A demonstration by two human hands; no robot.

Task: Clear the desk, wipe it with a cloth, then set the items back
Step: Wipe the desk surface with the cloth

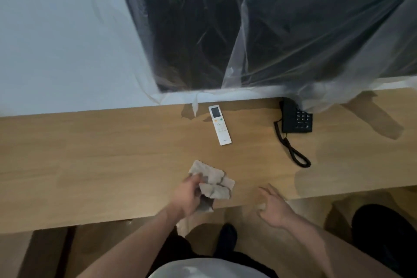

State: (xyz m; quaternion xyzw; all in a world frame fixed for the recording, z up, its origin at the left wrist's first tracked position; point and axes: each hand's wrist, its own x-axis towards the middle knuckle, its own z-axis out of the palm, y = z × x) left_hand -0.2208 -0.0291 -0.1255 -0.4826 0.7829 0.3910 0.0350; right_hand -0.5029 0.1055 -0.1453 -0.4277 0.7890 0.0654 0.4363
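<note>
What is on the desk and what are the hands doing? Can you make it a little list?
desk: wooden, against the wall
cloth: crumpled, beige, near the front edge
left hand: grips the cloth
right hand: fingers loosely spread over the front edge, holding nothing
remote: white, lying flat near the back
phone: black, right of the remote, curly cord trailing forward
plastic sheet: draped over a dark screen behind the desk

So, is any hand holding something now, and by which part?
The left hand grips the crumpled grey cloth at its near-left end. The right hand seems to hold nothing, though blur leaves doubt.
</note>
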